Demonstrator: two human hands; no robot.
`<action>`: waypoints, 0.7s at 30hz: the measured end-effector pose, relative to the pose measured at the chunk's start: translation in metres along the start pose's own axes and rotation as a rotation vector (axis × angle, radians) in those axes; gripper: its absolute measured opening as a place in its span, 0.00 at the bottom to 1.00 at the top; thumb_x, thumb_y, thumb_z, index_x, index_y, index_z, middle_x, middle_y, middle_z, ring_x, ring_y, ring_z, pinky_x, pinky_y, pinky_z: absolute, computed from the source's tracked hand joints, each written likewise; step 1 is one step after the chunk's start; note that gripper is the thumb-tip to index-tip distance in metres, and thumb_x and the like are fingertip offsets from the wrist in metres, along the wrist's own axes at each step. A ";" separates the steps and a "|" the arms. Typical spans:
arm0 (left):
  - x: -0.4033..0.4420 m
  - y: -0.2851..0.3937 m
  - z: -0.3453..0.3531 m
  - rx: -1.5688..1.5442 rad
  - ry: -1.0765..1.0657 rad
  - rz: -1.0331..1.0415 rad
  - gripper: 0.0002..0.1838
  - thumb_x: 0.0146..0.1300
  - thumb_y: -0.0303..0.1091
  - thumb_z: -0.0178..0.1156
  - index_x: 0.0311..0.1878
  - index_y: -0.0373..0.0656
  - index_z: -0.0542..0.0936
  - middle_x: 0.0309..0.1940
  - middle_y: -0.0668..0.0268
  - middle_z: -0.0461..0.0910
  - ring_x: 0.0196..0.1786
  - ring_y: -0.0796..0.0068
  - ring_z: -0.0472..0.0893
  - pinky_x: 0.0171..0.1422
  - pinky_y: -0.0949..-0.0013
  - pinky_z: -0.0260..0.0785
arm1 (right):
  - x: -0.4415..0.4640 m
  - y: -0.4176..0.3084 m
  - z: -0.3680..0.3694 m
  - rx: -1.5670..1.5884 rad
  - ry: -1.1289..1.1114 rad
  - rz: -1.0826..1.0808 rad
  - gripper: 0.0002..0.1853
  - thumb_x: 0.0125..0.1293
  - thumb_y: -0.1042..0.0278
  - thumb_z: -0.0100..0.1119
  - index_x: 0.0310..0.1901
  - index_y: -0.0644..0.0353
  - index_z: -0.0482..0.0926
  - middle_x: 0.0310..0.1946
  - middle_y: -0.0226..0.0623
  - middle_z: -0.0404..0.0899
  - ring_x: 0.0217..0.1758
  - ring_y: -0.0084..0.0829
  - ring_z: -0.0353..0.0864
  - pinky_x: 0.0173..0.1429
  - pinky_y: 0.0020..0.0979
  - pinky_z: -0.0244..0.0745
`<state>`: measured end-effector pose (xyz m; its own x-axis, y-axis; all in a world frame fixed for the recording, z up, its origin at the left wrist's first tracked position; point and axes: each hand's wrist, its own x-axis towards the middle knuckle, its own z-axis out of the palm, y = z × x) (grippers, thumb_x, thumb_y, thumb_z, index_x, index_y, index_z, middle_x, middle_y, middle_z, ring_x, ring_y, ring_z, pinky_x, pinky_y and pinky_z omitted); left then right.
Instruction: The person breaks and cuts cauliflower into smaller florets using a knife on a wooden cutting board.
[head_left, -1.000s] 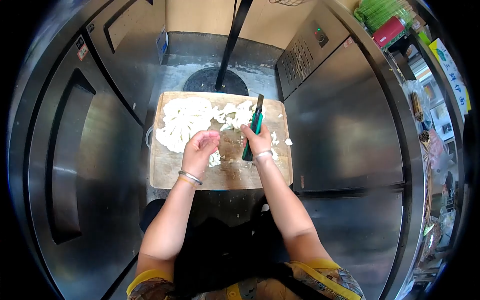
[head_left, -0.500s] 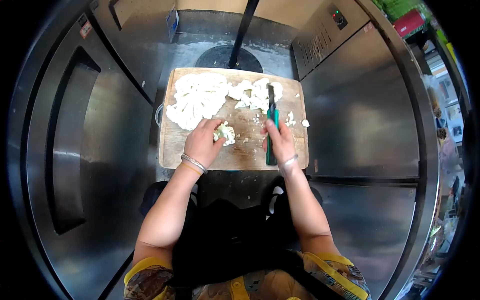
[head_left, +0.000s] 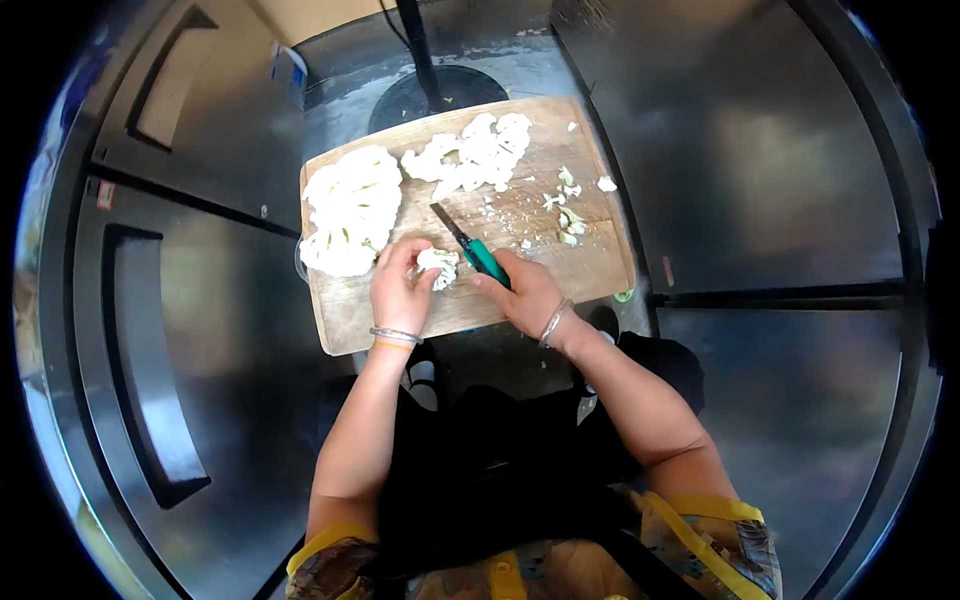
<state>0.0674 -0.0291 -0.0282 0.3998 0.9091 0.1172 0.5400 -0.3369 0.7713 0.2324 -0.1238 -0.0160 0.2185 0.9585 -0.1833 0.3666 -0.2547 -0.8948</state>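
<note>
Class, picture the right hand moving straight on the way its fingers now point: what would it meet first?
Probably the small floret at the left hand's fingertips, just ahead of the right hand. Height above the board is unclear, so it might pass over.

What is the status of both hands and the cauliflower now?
Left hand on small cauliflower piece. Right hand gripping green-handled knife, blade above board. Loose scraps beyond knife, to the right.

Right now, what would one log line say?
left hand: holding cauliflower piece | right hand: gripping green-handled knife | both: over wooden board
</note>
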 end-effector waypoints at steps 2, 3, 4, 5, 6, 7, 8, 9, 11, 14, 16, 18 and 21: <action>-0.002 -0.005 0.003 -0.022 0.006 -0.014 0.18 0.44 0.19 0.68 0.40 0.40 0.76 0.35 0.61 0.77 0.38 0.66 0.78 0.46 0.69 0.71 | -0.004 0.001 -0.001 -0.072 0.042 -0.120 0.16 0.65 0.58 0.58 0.35 0.64 0.70 0.23 0.49 0.72 0.26 0.46 0.74 0.32 0.39 0.69; -0.001 -0.006 0.004 -0.112 0.021 -0.077 0.17 0.45 0.19 0.68 0.40 0.39 0.76 0.36 0.61 0.77 0.39 0.68 0.78 0.47 0.70 0.71 | -0.006 0.000 -0.002 -0.059 0.049 -0.115 0.16 0.65 0.58 0.58 0.35 0.64 0.70 0.23 0.49 0.72 0.26 0.46 0.74 0.32 0.39 0.69; -0.001 -0.006 0.004 -0.203 0.038 -0.143 0.17 0.46 0.18 0.68 0.40 0.38 0.76 0.36 0.61 0.77 0.40 0.70 0.78 0.49 0.71 0.71 | -0.007 -0.001 -0.003 -0.096 0.028 -0.100 0.15 0.65 0.58 0.57 0.35 0.64 0.70 0.24 0.51 0.72 0.29 0.50 0.73 0.35 0.41 0.69; -0.004 -0.006 0.003 -0.154 0.023 -0.154 0.16 0.48 0.18 0.67 0.41 0.38 0.76 0.36 0.63 0.78 0.40 0.74 0.78 0.48 0.73 0.71 | -0.009 -0.002 -0.004 -0.134 0.006 -0.087 0.15 0.65 0.58 0.56 0.34 0.63 0.70 0.26 0.53 0.73 0.32 0.54 0.73 0.37 0.43 0.69; -0.005 -0.009 0.003 -0.146 0.018 -0.152 0.16 0.48 0.18 0.67 0.41 0.38 0.76 0.36 0.63 0.78 0.40 0.74 0.78 0.48 0.73 0.71 | -0.011 -0.004 -0.005 -0.126 0.009 -0.085 0.15 0.65 0.58 0.56 0.34 0.63 0.70 0.26 0.53 0.73 0.32 0.54 0.73 0.37 0.43 0.69; -0.006 -0.015 0.005 -0.167 0.034 -0.133 0.16 0.48 0.18 0.68 0.40 0.38 0.76 0.36 0.64 0.78 0.40 0.75 0.78 0.48 0.73 0.71 | -0.014 -0.005 -0.006 -0.150 0.008 -0.109 0.15 0.65 0.58 0.56 0.34 0.63 0.70 0.26 0.53 0.73 0.33 0.55 0.73 0.36 0.44 0.68; -0.006 -0.019 0.006 -0.190 0.050 -0.113 0.16 0.48 0.18 0.68 0.40 0.38 0.76 0.36 0.66 0.78 0.39 0.76 0.78 0.47 0.73 0.71 | -0.016 -0.007 -0.007 -0.177 0.006 -0.134 0.14 0.65 0.58 0.56 0.34 0.63 0.70 0.26 0.53 0.74 0.33 0.55 0.74 0.36 0.45 0.68; -0.007 -0.021 0.006 -0.189 0.050 -0.112 0.16 0.48 0.18 0.68 0.40 0.38 0.76 0.36 0.66 0.78 0.39 0.76 0.78 0.47 0.73 0.71 | -0.017 -0.009 -0.008 -0.175 0.007 -0.134 0.14 0.65 0.58 0.56 0.34 0.63 0.70 0.26 0.53 0.74 0.33 0.55 0.74 0.36 0.45 0.68; -0.008 -0.023 0.006 -0.244 0.009 -0.131 0.15 0.52 0.17 0.65 0.43 0.39 0.75 0.38 0.69 0.77 0.40 0.81 0.77 0.48 0.77 0.70 | -0.019 -0.013 -0.009 -0.211 -0.005 -0.132 0.14 0.65 0.59 0.55 0.36 0.63 0.69 0.26 0.52 0.74 0.33 0.54 0.75 0.37 0.46 0.68; -0.010 -0.023 0.009 -0.384 -0.035 -0.236 0.15 0.53 0.15 0.64 0.42 0.39 0.75 0.37 0.69 0.77 0.39 0.83 0.77 0.45 0.79 0.70 | -0.024 -0.018 -0.006 -0.264 -0.052 -0.104 0.13 0.66 0.60 0.54 0.39 0.62 0.68 0.27 0.51 0.75 0.33 0.54 0.75 0.37 0.47 0.69; -0.011 -0.022 0.010 -0.388 -0.005 -0.237 0.14 0.53 0.15 0.64 0.41 0.39 0.75 0.37 0.69 0.77 0.39 0.83 0.77 0.44 0.80 0.71 | -0.026 -0.018 -0.002 -0.294 -0.079 -0.100 0.13 0.66 0.59 0.53 0.40 0.62 0.68 0.28 0.51 0.76 0.34 0.54 0.76 0.37 0.47 0.70; -0.011 -0.023 0.011 -0.393 0.027 -0.238 0.14 0.53 0.14 0.63 0.41 0.39 0.75 0.36 0.69 0.77 0.39 0.84 0.77 0.44 0.80 0.71 | -0.028 -0.018 0.001 -0.325 -0.107 -0.097 0.14 0.66 0.59 0.52 0.41 0.62 0.67 0.29 0.51 0.77 0.34 0.53 0.77 0.37 0.48 0.70; -0.013 -0.023 0.012 -0.409 0.048 -0.225 0.13 0.52 0.15 0.64 0.39 0.39 0.75 0.35 0.69 0.77 0.38 0.84 0.77 0.44 0.80 0.71 | -0.028 -0.022 0.002 -0.370 -0.127 -0.080 0.15 0.67 0.57 0.51 0.42 0.62 0.67 0.31 0.51 0.78 0.34 0.53 0.78 0.38 0.48 0.72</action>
<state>0.0587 -0.0356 -0.0548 0.2666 0.9620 -0.0596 0.2694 -0.0150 0.9629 0.2167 -0.1452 0.0079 0.0712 0.9795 -0.1883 0.6838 -0.1853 -0.7057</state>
